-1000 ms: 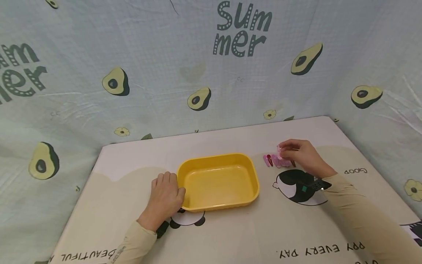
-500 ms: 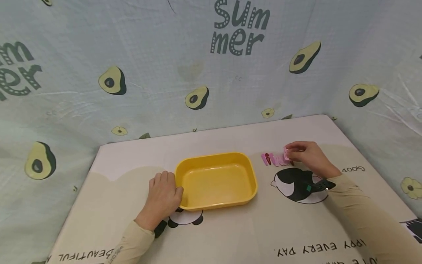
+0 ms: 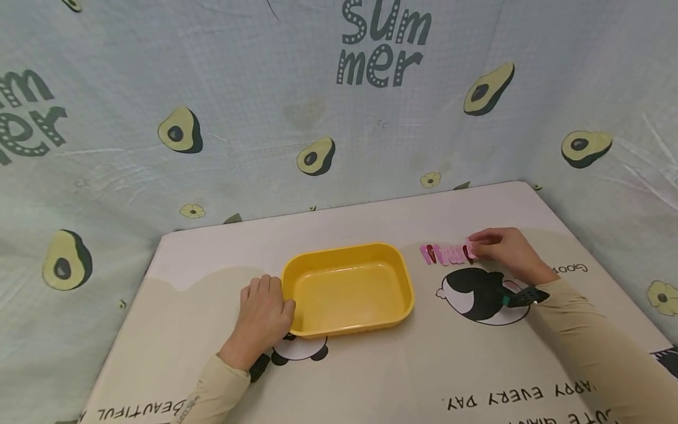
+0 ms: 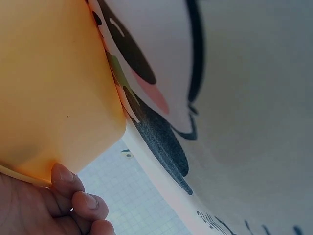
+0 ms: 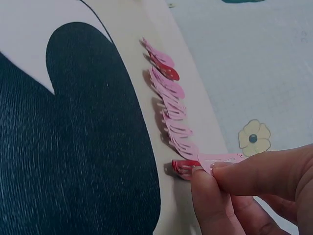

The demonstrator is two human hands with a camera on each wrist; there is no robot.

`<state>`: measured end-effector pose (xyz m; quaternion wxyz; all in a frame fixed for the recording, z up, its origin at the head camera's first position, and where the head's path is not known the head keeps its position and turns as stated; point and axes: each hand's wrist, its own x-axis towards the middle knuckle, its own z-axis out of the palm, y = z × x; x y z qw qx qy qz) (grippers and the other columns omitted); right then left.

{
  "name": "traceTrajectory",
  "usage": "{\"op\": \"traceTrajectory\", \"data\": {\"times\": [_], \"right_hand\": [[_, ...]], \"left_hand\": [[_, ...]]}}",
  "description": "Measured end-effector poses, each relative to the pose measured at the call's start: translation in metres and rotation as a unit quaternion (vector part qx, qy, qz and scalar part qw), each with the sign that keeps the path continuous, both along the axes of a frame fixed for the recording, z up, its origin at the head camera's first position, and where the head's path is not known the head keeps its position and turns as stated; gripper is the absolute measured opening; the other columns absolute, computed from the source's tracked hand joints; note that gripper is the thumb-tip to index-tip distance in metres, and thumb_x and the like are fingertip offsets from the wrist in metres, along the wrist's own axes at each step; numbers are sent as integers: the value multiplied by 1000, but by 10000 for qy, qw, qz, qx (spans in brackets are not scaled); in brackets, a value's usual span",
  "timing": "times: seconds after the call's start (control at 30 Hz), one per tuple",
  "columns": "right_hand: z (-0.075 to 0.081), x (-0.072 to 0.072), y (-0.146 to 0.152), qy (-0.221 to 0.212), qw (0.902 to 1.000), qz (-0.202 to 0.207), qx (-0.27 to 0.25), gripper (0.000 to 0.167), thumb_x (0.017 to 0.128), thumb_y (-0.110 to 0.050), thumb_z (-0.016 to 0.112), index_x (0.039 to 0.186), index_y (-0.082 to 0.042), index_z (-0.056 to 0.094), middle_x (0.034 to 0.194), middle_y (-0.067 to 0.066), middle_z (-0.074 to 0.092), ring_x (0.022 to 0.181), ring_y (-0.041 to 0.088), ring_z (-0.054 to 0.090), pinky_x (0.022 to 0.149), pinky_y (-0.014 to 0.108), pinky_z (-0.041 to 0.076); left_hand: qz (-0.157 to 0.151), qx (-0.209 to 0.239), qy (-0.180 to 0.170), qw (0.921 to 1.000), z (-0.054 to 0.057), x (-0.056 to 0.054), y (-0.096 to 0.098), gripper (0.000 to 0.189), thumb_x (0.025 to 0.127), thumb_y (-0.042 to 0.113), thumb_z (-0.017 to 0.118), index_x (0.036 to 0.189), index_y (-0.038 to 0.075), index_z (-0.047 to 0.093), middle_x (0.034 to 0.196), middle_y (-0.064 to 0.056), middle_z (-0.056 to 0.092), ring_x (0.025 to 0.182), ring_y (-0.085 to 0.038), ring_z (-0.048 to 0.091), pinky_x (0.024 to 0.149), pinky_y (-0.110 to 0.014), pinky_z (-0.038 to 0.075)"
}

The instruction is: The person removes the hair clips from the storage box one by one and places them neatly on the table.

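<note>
My left hand (image 3: 263, 309) grips the left rim of a yellow plastic basin (image 3: 349, 294); in the left wrist view its fingers curl over the basin's edge. Over at the right, my right hand (image 3: 505, 250) pinches a pink hair clip (image 5: 215, 157) between thumb and finger, at the near end of a row of snap clips. A red hair clip (image 5: 183, 168) lies right beside the pinched one. Further along are several pink hair clips (image 5: 168, 88) and another red hair clip (image 5: 164, 68), side by side on the table.
The basin shows nothing inside it. A patterned mat (image 3: 371, 377) with panda drawings and lettering covers the table. Behind and at both sides hangs a pale cloth (image 3: 243, 118) printed with avocados.
My right hand has moved rightward along the row with a pink hair clip, which sits at the row's right end now. My left hand stays on the basin's rim.
</note>
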<state>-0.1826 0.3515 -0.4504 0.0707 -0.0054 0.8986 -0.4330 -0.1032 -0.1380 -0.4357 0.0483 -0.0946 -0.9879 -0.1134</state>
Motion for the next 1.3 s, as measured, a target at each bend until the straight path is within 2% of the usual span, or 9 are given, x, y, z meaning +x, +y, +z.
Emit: {"op": "traceTrajectory", "data": {"times": [0.17,0.5,0.83,0.97,1.17,1.3], "right_hand": [[-1,-1,4,-92,9997,-4,207,41,100,-21,64,133,4,64,129,28,68,94,7,64,78,12,49],[-4,-2,9,-149,9994,-4,307,41,97,-20,66,128,8,66,126,31,68,90,9,66,73,14,51],[-1,-5,8,-272,9972,-10,702,41,97,-21,66,124,9,68,120,30,71,94,24,69,75,22,51],[2,-6,6,-395,9965,-44,735,41,97,-22,67,123,10,68,121,31,71,94,24,69,74,23,51],[3,-12,8,-608,9956,-162,701,47,101,-26,58,126,14,65,109,26,75,89,20,67,74,21,51],[3,-13,9,-759,9948,-173,661,48,102,-26,54,126,14,64,104,20,77,86,16,71,81,31,59]], "left_hand": [[-3,-10,37,10000,0,0,0,17,94,17,51,90,1,50,82,-9,41,81,-27,35,79,-40,27],[18,33,18,10000,0,1,0,16,93,17,51,89,1,50,81,-9,40,80,-26,34,78,-40,26],[-12,61,2,10000,-1,0,0,17,93,17,51,89,1,50,81,-9,40,80,-26,34,78,-39,26],[-19,24,50,10000,-1,0,-1,17,93,17,51,88,1,50,81,-9,40,80,-26,34,77,-39,26],[-27,34,63,10000,0,0,-1,17,94,17,51,88,1,50,81,-9,41,80,-26,34,77,-39,26],[-10,49,2,10000,0,0,-1,17,94,18,50,89,1,50,81,-9,41,81,-26,34,78,-39,26]]}}
